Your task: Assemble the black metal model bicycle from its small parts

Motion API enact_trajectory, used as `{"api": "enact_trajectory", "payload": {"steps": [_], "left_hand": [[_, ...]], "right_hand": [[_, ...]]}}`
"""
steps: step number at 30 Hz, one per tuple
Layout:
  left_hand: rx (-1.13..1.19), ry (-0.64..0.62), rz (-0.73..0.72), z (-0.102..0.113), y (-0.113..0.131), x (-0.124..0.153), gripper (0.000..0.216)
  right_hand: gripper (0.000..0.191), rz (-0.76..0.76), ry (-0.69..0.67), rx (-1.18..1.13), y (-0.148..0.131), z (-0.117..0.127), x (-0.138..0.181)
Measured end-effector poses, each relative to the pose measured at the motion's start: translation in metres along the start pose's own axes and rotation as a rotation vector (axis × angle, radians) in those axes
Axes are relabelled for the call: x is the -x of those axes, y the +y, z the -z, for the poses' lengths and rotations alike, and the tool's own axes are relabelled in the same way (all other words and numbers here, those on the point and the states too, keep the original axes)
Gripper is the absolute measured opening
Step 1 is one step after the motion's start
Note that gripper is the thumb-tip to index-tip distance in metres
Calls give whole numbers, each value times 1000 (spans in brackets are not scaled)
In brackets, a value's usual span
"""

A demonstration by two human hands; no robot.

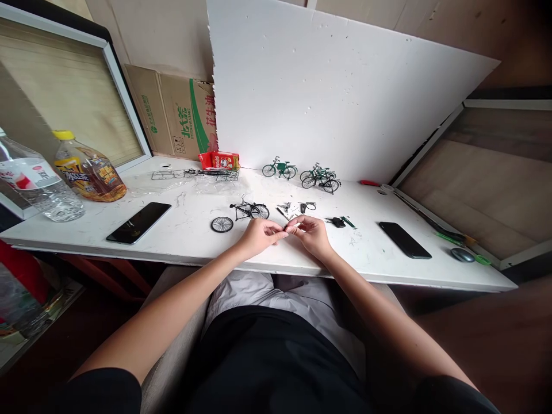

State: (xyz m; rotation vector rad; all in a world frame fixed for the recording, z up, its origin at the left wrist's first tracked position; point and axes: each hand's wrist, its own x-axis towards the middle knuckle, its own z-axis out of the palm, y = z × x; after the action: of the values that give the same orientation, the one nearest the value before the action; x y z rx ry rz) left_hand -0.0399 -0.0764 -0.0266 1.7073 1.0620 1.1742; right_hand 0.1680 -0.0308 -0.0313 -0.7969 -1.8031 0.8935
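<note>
My left hand (pixel 260 236) and my right hand (pixel 311 233) meet above the front part of the white table (pixel 190 244). Thumbs and fingers of both are pinched together around a small dark piece, too tiny to name. Just beyond my left hand is a black model bicycle frame (pixel 244 210) with one wheel on it. A loose spoked wheel (pixel 222 224) lies left of the frame. Small loose parts (pixel 308 206) are scattered behind my right hand. To its right lie a black part (pixel 336 222) and a green strip (pixel 348 222).
Several green model bicycles (pixel 279 168) stand at the back before a white board (pixel 345 80). Phones lie left (pixel 138 222) and right (pixel 404 240). Two bottles, one with a yellow cap (pixel 88 172), are at far left. Part frames (pixel 219 174) lie near a red packet (pixel 219 160).
</note>
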Motion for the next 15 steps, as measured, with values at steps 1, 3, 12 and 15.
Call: {"api": "enact_trajectory", "payload": {"steps": [1, 3, 12, 15], "left_hand": [[-7, -2, -5, 0, 1, 0, 27], [-20, -2, -12, 0, 2, 1, 27], [-62, -1, -87, -1, -1, 2, 25], [-67, 2, -98, -2, -3, 1, 22]], "right_hand": [[25, 0, 0, 0, -1, 0, 0], [25, -4, -2, -8, -2, 0, 1], [21, -15, 14, -110, -2, -1, 1], [20, -3, 3, -103, -4, -1, 0]]}}
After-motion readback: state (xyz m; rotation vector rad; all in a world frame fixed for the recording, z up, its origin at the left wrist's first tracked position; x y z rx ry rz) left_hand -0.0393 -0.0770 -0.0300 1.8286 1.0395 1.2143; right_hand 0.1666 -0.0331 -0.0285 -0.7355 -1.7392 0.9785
